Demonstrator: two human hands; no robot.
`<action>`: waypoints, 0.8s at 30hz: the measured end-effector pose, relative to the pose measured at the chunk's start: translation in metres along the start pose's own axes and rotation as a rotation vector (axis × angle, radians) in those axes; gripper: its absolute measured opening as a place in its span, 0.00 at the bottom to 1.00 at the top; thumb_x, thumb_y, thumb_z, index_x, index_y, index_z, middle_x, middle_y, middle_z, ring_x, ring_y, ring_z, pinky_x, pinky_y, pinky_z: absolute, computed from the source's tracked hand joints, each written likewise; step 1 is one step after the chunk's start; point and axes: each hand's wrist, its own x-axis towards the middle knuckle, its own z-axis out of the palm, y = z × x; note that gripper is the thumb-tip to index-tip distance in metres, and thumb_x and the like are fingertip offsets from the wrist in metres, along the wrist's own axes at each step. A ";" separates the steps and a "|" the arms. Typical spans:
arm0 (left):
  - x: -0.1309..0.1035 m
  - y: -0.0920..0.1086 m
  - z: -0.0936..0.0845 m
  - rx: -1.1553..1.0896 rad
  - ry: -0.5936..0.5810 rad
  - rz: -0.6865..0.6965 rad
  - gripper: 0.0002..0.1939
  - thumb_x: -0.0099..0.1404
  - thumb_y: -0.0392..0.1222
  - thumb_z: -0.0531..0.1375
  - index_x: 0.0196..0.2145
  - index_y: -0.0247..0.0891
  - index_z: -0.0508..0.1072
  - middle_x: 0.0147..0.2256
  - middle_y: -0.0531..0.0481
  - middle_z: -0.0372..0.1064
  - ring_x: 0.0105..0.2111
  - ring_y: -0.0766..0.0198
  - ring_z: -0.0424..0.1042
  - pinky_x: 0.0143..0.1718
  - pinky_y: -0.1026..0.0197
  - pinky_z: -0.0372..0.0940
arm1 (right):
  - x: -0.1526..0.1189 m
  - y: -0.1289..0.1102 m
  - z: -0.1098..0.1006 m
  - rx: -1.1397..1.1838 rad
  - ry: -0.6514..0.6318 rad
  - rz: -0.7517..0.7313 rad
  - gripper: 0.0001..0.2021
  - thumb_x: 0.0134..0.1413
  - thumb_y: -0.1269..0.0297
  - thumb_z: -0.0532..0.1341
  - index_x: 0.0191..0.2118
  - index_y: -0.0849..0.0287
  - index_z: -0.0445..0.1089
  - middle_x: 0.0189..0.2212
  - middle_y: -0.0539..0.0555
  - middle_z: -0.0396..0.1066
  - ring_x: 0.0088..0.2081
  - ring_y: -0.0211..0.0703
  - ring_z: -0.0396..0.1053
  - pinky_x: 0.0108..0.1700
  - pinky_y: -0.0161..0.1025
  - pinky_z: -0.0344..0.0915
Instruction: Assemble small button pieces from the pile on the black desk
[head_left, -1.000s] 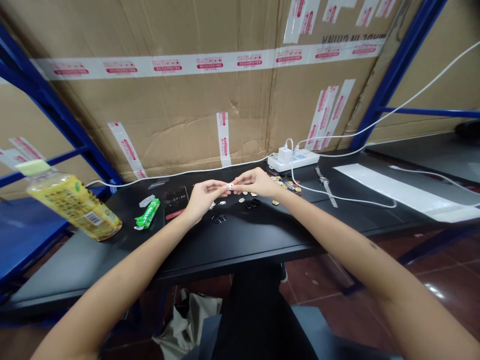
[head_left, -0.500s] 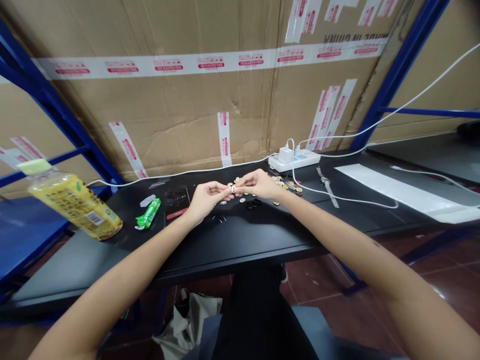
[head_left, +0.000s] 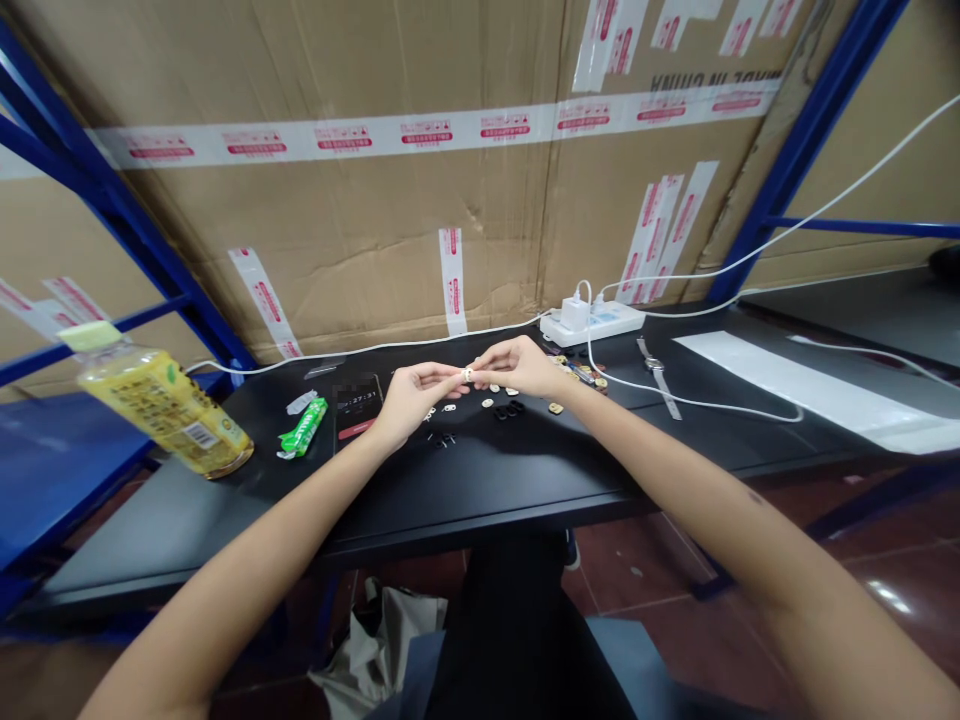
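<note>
Over the black table, my left hand (head_left: 411, 398) and my right hand (head_left: 521, 366) meet, their fingertips pinching one small cream-coloured piece with dark marks (head_left: 467, 375) between them. Both hands are closed on it; its exact kind is too small to make out. Below and around the fingers lie loose small parts: a cream disc (head_left: 487, 403), black pieces (head_left: 509, 410), a small white piece with holes (head_left: 448, 408) and thin dark bits with pale pins (head_left: 441, 440). Behind my right hand is a pile of mixed coloured pieces (head_left: 581, 370), partly hidden by the wrist.
Left of my hands are a phone (head_left: 356, 405), a green wrapper (head_left: 304, 428) and a bottle of yellow drink (head_left: 169, 405). A white power strip (head_left: 600, 322) with cables, a wristwatch (head_left: 655, 372) and a white strip (head_left: 810, 390) lie right. Taped cardboard (head_left: 360, 220) stands behind.
The camera view has shifted slightly. Both hands keep their pinch on the small cream piece, which looks turned a little; the loose parts stay where they were.
</note>
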 end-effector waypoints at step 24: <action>0.011 -0.015 -0.034 1.297 -0.295 0.230 0.22 0.65 0.29 0.46 0.50 0.40 0.72 0.52 0.48 0.71 0.54 0.58 0.68 0.55 0.52 0.56 | -0.004 0.007 -0.032 -1.153 0.078 0.063 0.10 0.52 0.66 0.57 0.34 0.57 0.77 0.34 0.54 0.75 0.34 0.43 0.71 0.38 0.37 0.60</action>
